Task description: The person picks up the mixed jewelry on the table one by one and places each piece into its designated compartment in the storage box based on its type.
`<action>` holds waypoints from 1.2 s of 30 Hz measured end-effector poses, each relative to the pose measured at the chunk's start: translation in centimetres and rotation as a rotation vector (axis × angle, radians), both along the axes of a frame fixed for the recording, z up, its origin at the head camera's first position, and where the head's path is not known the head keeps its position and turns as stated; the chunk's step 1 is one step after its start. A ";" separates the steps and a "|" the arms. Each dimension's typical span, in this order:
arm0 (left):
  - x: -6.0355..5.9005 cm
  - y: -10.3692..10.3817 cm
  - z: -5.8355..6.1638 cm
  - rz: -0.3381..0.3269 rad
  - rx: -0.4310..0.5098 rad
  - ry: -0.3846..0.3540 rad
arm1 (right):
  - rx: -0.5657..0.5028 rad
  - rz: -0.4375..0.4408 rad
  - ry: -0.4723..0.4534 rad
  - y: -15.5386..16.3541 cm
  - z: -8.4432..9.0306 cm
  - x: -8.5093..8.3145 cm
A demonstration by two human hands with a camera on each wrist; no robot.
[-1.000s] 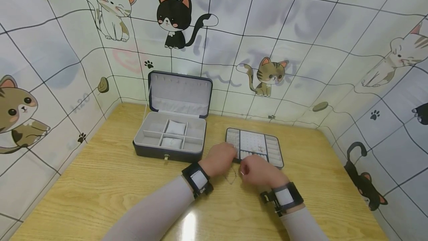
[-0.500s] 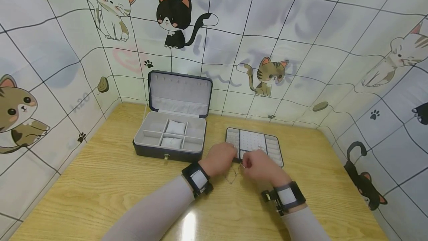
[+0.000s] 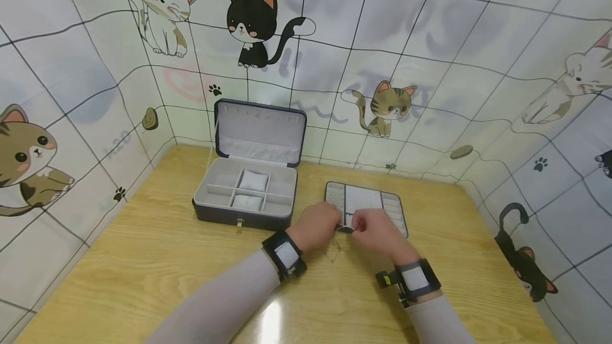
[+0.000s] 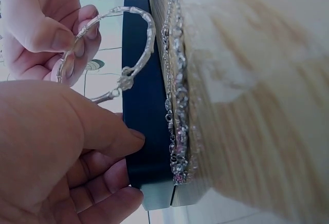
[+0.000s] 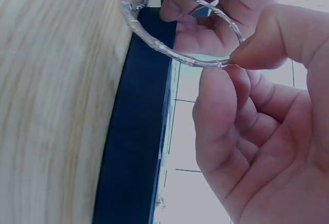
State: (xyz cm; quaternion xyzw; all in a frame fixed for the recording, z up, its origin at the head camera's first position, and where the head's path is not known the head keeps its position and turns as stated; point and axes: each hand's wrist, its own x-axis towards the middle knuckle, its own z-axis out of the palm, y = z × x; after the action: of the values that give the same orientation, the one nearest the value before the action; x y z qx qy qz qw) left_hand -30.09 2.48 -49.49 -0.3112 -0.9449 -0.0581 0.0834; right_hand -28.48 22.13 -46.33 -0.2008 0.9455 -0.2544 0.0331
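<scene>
A shallow navy jewelry tray (image 3: pixel 394 207) with pale compartments lies on the table. My left hand (image 3: pixel 315 226) grips its front left corner, the thumb against the navy wall (image 4: pixel 138 70) in the left wrist view. My right hand (image 3: pixel 376 232) pinches a thin silver bracelet (image 5: pixel 157 45) between thumb and index finger. This bracelet forms a loop, held up in front of the tray's edge; in the left wrist view its lower end passes behind my left hand. Silver chains (image 4: pixel 180 93) with small pinkish stones lie on the table along the tray's front.
Left of the tray stands a navy jewelry box (image 3: pixel 215 214), its lid (image 3: pixel 260 131) raised. White cushions (image 3: pixel 253 180) fill two of its compartments. A wall covering (image 3: pixel 330 62) printed with cats encloses the table (image 3: pixel 158 259) behind and at the sides.
My right hand has moved up toward the tray, bringing the pinched bracelet closer to my left hand. The left hand keeps its place at the tray's corner.
</scene>
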 end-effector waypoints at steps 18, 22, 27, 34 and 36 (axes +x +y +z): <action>-0.3 -0.2 0.1 -0.023 0.022 -0.030 | -0.121 -0.112 -0.047 1.1 -0.4 -1.0; -0.2 -0.3 0.3 -0.019 0.028 -0.046 | -0.176 -0.137 -0.106 1.4 -0.3 -1.2; 0.0 -0.6 1.3 -0.042 0.062 -0.094 | -0.267 -0.153 -0.162 1.5 -0.2 -1.2; -0.6 -1.7 1.8 -0.120 0.301 -0.223 | -0.329 -0.161 -0.155 1.5 0.0 -0.9; -0.7 -1.9 2.0 -0.118 0.406 -0.285 | -0.333 -0.167 -0.146 1.5 0.0 -0.9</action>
State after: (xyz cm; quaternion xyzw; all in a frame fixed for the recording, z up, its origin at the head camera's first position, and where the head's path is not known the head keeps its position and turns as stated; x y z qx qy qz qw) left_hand -30.80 0.56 -47.53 -0.3313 -0.8963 -0.2946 0.0064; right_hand -29.37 23.62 -46.36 -0.1051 0.8988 -0.4230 0.0468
